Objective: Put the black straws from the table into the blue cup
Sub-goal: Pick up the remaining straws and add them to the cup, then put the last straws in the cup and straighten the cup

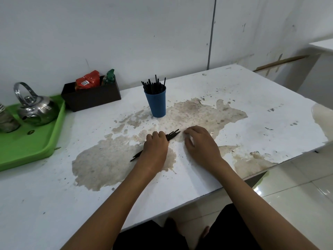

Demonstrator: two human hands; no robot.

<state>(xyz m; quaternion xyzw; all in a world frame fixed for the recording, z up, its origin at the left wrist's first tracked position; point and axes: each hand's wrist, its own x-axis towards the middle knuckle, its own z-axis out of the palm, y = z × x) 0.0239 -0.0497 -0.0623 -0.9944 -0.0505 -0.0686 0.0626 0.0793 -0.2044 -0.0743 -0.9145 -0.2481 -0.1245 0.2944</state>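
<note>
1. Black straws (173,134) are gathered in a small bundle on the table (252,98), and the left hand (156,147) is closed over the bundle's middle, fingers curled down around it.
2. The bundle's long axis is seen to run diagonally: one set of ends sticks out beyond the knuckles, toward the right hand (200,143), and the other set trails out behind the wrist side of the grip.
3. The right hand is laid just beside the protruding ends, fingers loosely bent and pressed to the tabletop; nothing is seen pinched in it, though its fingertips are partly hidden.
4. The blue cup (156,103) is placed ahead of the grip and slightly to its right, well apart from it, upright, and already filled with many straws (153,85) standing in it.
5. The left hand is judged the nearer one for the carry. The bundle would need to be tipped from lying flat to upright, far ends leading, before it can be lowered into the crowded cup mouth.
</note>
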